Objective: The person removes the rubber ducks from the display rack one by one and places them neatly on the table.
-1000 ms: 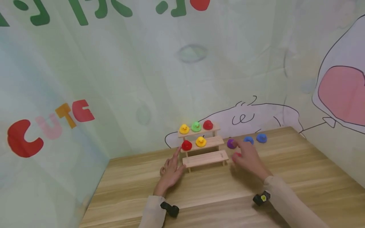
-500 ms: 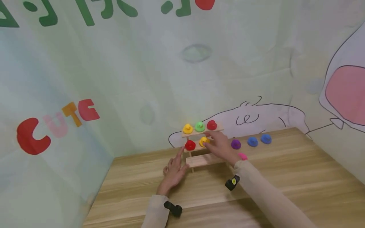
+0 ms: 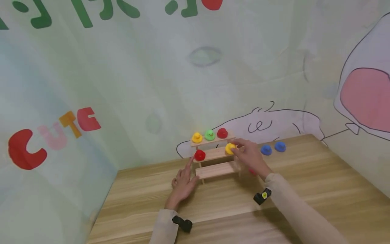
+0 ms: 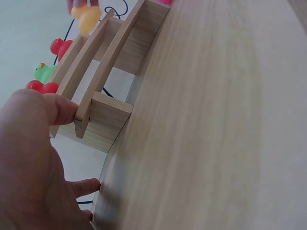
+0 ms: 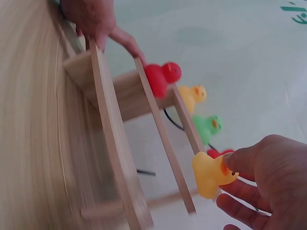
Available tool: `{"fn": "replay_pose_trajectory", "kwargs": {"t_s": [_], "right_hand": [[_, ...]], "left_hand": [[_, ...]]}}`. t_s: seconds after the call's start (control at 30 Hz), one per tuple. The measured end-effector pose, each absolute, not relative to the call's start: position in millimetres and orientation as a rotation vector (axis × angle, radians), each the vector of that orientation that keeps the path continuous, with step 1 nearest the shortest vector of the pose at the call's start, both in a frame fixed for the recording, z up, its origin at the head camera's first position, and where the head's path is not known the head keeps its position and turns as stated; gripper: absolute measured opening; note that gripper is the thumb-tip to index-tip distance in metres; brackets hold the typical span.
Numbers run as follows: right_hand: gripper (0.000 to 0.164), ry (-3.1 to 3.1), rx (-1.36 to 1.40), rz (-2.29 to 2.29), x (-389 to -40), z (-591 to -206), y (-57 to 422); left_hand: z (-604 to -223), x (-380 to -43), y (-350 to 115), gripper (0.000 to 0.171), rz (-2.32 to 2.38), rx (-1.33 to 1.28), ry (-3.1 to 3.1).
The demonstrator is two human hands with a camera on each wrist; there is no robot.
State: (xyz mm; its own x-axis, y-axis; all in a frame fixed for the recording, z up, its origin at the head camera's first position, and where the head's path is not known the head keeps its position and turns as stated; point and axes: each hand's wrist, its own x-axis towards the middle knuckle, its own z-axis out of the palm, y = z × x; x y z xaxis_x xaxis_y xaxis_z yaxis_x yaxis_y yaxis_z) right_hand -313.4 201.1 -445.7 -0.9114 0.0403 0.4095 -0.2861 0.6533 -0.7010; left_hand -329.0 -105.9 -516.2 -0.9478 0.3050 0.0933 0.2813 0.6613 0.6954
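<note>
My right hand [image 3: 252,157] pinches a yellow rubber duck [image 3: 230,148] between thumb and fingers at the right end of the middle shelf of a three-step wooden stand [image 3: 217,169]. In the left wrist view this yellow duck [image 4: 88,20] looks lifted off the wood. My left hand [image 3: 182,184] touches the stand's left end with thumb and index finger fairly straight. Beside its index fingertip sits a red duck [image 3: 199,155] on the middle shelf. On the top shelf stand another yellow duck [image 3: 197,138], a green duck [image 3: 210,135] and another red duck [image 3: 222,133].
Two blue ducks [image 3: 266,150] lie on the wooden table [image 3: 146,189] right of the stand. A pink thing [image 3: 252,171] is mostly covered by my right hand. A printed cloth [image 3: 152,84] hangs behind the table.
My right hand came from the loose ducks to the middle shelf, took hold of the yellow duck and moved it right along that shelf. My left hand stays at the stand's left end.
</note>
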Motion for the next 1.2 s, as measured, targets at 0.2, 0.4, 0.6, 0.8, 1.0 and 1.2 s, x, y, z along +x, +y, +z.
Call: {"fn": "replay_pose_trajectory", "kwargs": {"t_s": [0.2,0.4,0.6,0.8,1.0,1.2], "right_hand": [[0.033,-2.471,0.086,1.089,-302.1,-451.9,252.0],[0.028,-2.477,0.056,0.918,-283.5,-461.1,300.6],[0.029,-2.601,0.041,0.853,-264.9,-469.3,324.4],[0.033,-2.724,-0.028,0.841,-257.3,-473.5,331.3],[0.033,-2.73,-0.026,0.852,-255.1,-471.0,328.9],[0.037,-2.672,0.02,0.744,-253.6,-458.2,305.8]], "left_hand": [[-513.8,-326.5,-103.8,0.079,1.208,0.488,2.832],[-509.8,-324.4,-101.5,0.078,1.183,0.479,2.823],[-512.5,-326.6,-103.2,0.079,1.141,0.483,2.847],[-512.4,-327.6,-103.5,0.078,1.162,0.49,2.834],[-510.8,-327.1,-103.7,0.077,1.15,0.458,2.83],[-515.3,-328.9,-103.4,0.077,1.175,0.496,2.841]]}}
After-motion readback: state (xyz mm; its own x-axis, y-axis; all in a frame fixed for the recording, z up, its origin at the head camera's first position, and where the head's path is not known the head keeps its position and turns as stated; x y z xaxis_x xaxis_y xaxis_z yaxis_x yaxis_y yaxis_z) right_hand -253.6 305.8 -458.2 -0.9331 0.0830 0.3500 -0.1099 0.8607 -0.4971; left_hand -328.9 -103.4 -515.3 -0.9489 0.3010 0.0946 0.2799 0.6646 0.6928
